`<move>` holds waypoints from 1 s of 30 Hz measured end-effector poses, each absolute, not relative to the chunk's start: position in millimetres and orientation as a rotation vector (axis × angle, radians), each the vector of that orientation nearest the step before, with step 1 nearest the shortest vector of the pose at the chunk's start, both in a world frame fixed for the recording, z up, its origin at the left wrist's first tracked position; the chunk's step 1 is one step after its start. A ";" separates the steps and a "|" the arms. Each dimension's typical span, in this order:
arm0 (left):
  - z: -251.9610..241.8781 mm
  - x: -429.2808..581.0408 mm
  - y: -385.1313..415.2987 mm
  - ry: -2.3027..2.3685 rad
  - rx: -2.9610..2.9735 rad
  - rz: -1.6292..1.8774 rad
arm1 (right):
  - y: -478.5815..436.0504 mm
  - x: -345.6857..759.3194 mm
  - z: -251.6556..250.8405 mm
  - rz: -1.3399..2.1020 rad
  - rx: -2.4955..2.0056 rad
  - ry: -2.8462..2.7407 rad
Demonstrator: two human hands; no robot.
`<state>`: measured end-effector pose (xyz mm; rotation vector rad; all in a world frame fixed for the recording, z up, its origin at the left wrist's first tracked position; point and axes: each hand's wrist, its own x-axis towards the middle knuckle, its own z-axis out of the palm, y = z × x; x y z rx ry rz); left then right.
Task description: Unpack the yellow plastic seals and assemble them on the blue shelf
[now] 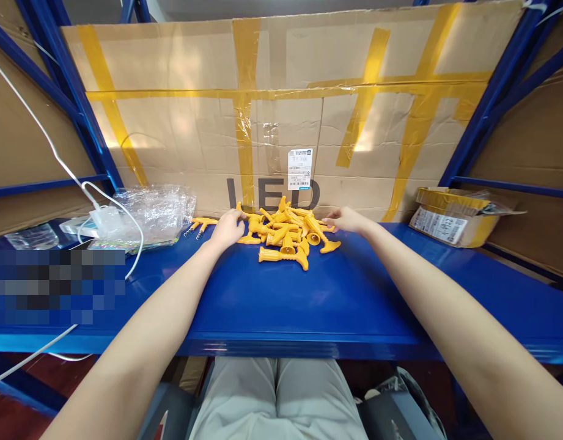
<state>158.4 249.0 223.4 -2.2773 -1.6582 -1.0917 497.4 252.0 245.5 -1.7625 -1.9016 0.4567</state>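
Several yellow pieces (pixel 278 235) partly hidden

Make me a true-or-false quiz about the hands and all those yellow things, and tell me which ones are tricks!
1. The left hand and right hand are on opposite sides of the yellow pile. True.
2. The tabletop under the pile is red. False: it is blue.
3. Big cardboard behind the pile has the letters LED on it. True.
4. Both hands wear gloves. False: both are bare.
5. A small cardboard box sits to the right of the pile. True.
6. That small box is nearer the left hand. False: it is nearer the right.
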 end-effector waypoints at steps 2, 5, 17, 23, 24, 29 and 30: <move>225.8 162.3 246.0 -1.595 -2.319 -1.083 | 245.9 479.5 239.8 0.303 -1.699 -1.926; 229.4 168.0 241.2 -1.511 -2.375 -1.077 | 240.1 458.3 227.8 0.024 -1.680 -1.937; 247.9 209.0 196.9 -1.215 -2.649 -1.080 | 187.8 432.6 253.0 0.064 -1.076 -1.819; 247.9 218.5 185.8 -1.267 -2.615 -0.944 | 183.3 425.3 253.5 0.203 -0.741 -1.783; 247.2 217.7 187.2 -1.281 -2.566 -0.961 | 184.0 425.0 252.8 0.235 -0.680 -1.789; 244.5 211.4 197.1 -1.284 -2.369 -1.067 | 186.9 427.7 247.9 0.253 -0.687 -1.916; 244.2 210.4 198.2 -1.275 -2.341 -1.073 | 187.1 428.5 246.9 0.206 -0.735 -1.963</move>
